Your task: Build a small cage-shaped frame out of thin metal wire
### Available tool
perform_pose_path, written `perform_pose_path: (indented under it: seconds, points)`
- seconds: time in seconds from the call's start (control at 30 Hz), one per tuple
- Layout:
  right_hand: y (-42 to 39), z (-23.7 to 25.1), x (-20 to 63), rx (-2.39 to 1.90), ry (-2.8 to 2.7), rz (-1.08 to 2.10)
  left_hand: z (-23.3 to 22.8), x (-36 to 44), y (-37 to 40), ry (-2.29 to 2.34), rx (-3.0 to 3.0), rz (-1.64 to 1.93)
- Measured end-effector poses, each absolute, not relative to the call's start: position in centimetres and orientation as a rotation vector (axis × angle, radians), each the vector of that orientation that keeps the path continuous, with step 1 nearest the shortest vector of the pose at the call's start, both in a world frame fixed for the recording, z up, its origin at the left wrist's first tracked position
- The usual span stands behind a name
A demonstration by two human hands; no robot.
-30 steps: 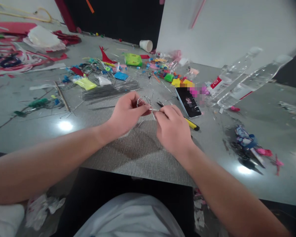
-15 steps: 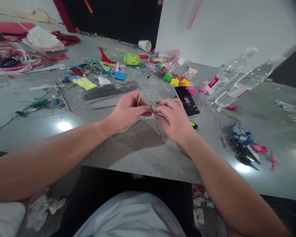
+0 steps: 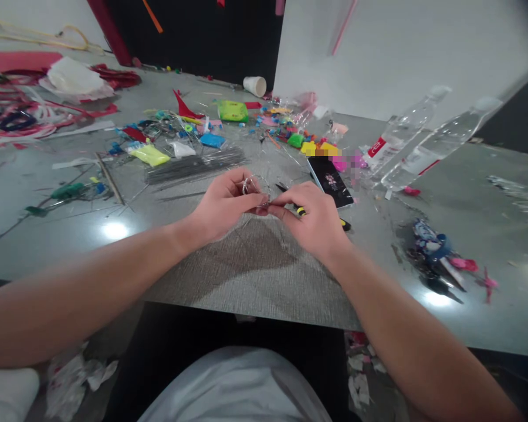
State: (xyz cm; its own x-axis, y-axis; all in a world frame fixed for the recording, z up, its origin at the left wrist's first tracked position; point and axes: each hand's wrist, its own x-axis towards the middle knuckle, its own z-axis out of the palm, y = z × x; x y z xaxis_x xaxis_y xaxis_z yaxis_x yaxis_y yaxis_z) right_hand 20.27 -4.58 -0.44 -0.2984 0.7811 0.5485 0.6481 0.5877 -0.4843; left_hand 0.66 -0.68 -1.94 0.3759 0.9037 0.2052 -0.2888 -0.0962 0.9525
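Observation:
A thin wire bent into a ring (image 3: 245, 186) is between my hands above the table's front part. My left hand (image 3: 226, 202) pinches the ring's lower side between thumb and fingers. My right hand (image 3: 312, 217) pinches at the same spot, its thumb and forefinger on the wire; the exact wire end is too fine to make out. Partly behind the right hand lie pliers with black-and-yellow handles (image 3: 345, 224). A phone (image 3: 332, 181) rests just beyond that hand. Behind my left hand spreads a bundle of straight dark wires (image 3: 193, 166).
Two clear bottles (image 3: 431, 149) stand at the right back. Bright clay packets (image 3: 150, 155) and small coloured bits crowd the middle. A white cup (image 3: 255, 86) lies on its side at the back. Red and white strips (image 3: 48, 117) pile at the left; a patterned bundle (image 3: 431, 240) is at the right.
My right hand's fingers have closed in toward the left fingertips and shifted slightly, showing more of the pliers. The left hand keeps hold of the wire ring. The view has shifted a little.

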Motion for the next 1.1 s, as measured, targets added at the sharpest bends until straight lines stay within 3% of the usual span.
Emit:
perform_pose_path:
  seconds: [0.57,0.8,0.97,1.1]
  points:
    - [-5.1,0.3,20.1,-1.288,-1.828,0.581,-1.7,-0.2,0.2,0.695,1.388,0.918]
    - [-5.2,1.1,20.7,-1.215,-1.673,1.153,-1.3,-1.3,1.1,0.633,1.428,0.764]
    - [-5.0,1.5,21.0,-0.94,-1.426,1.617,-0.5,-1.3,0.6,0.453,1.235,0.749]
    - [-4.7,0.2,20.2,-0.758,-1.32,1.618,-0.2,-1.1,0.1,0.445,1.043,0.78]
